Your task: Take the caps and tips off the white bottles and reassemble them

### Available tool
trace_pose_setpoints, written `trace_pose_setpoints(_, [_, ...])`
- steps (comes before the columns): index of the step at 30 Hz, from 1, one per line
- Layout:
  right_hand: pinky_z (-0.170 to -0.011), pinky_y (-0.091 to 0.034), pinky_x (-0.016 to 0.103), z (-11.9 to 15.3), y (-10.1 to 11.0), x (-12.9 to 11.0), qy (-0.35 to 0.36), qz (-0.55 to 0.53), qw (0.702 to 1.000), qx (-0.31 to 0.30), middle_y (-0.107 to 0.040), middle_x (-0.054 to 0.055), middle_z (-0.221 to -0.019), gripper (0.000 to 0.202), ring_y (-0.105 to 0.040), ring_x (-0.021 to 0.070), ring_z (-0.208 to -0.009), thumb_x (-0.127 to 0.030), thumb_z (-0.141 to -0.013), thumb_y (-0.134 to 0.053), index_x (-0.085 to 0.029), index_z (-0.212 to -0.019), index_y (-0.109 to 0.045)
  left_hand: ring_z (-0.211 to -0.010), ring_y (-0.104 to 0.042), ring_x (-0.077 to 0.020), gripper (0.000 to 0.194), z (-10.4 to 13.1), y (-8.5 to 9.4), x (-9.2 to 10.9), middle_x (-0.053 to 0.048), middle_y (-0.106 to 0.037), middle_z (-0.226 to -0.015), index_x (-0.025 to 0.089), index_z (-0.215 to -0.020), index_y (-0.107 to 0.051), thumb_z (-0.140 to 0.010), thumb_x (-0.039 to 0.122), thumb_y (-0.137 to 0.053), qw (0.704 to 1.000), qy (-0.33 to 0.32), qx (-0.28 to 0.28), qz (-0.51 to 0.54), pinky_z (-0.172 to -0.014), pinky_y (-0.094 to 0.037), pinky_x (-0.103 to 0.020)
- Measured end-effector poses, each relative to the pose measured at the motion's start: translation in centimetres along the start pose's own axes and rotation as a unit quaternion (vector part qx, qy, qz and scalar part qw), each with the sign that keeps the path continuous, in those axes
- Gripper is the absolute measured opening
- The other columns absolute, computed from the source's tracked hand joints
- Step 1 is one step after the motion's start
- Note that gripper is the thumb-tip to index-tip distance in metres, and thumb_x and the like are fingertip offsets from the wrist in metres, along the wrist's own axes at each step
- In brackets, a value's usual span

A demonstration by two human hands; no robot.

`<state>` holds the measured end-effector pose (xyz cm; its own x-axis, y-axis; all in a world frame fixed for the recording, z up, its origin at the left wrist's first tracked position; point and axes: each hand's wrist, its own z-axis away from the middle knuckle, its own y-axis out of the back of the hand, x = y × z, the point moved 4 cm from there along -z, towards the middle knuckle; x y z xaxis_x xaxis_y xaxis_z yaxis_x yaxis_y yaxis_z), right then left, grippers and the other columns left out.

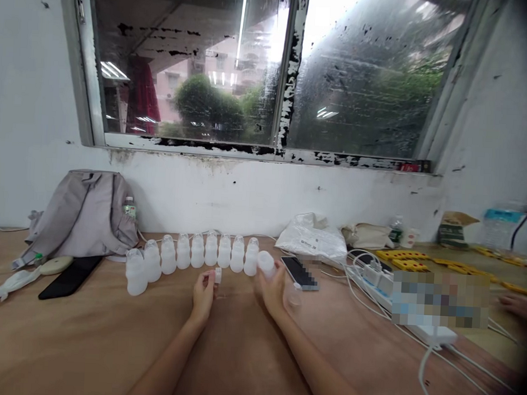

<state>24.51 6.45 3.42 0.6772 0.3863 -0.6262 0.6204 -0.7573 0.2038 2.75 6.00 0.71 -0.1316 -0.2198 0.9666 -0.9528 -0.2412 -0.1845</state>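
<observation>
Several white, waisted baby bottles with clear domed caps stand upright in a curved row. My left hand pinches a small clear, ring-like bottle part in front of the row. At the right end of the row, my right hand is wrapped round a white baby bottle, its top tilted toward me and no domed cap on it. Beside my right wrist a clear domed cap rests on the table, partly behind the wrist.
A phone lies right of my right hand, before a white plastic bag. Further right are a power strip with cables and yellow pieces. At left are a grey backpack and a black flat object. Another person's hand shows far right.
</observation>
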Motion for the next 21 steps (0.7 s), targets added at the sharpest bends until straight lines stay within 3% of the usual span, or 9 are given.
trace_pose_setpoints(3, [-0.084, -0.040, 0.039, 2.3, -0.3, -3.8, 0.156, 0.005, 0.977, -0.144, -0.054, 0.012, -0.101, 0.036, -0.049, 0.0237, -0.097, -0.023, -0.071, -0.054, -0.015, -0.105, -0.047, -0.040, -0.043, -0.0080, 0.043, 0.4, -0.2, 0.4, 0.005, -0.045, -0.050, 0.016, -0.069, -0.051, -0.067, 0.059, -0.051, 0.999, 0.029, -0.010, 0.042, -0.039, -0.035, -0.019])
trace_pose_setpoints(5, [-0.086, -0.040, 0.040, 3.5, -0.6, -5.3, 0.207, 0.015, 0.958, -0.196, -0.055, 0.011, -0.104, 0.039, -0.049, 0.0235, -0.099, -0.020, -0.069, -0.055, -0.017, -0.108, -0.050, -0.039, -0.043, -0.0076, 0.043, 0.6, -0.1, 0.5, 0.006, -0.043, -0.047, 0.017, -0.064, -0.047, -0.066, 0.060, -0.052, 0.996, 0.040, -0.009, 0.074, -0.040, -0.036, -0.019])
trace_pose_setpoints(15, [-0.087, -0.039, 0.040, 4.1, -0.8, -6.0, 0.248, 0.050, 0.942, -0.221, -0.053, 0.010, -0.107, 0.047, -0.047, 0.0234, -0.100, -0.013, -0.068, -0.053, -0.020, -0.115, -0.051, -0.035, -0.035, -0.0049, 0.045, 0.6, 0.0, 1.1, 0.009, -0.035, -0.042, 0.018, -0.057, -0.038, -0.064, 0.060, -0.054, 0.997, 0.032, -0.022, 0.068, -0.037, -0.030, -0.017])
trace_pose_setpoints(21, [-0.088, -0.037, 0.041, 4.2, -0.5, -6.5, 0.261, 0.066, 0.937, -0.222, -0.053, 0.009, -0.109, 0.049, -0.045, 0.0243, -0.102, -0.011, -0.068, -0.053, -0.021, -0.116, -0.050, -0.034, -0.028, -0.0031, 0.043, 0.9, -0.3, 1.0, 0.010, -0.031, -0.044, 0.018, -0.062, -0.041, -0.065, 0.058, -0.054, 0.995, 0.052, -0.042, 0.077, -0.034, -0.025, -0.016])
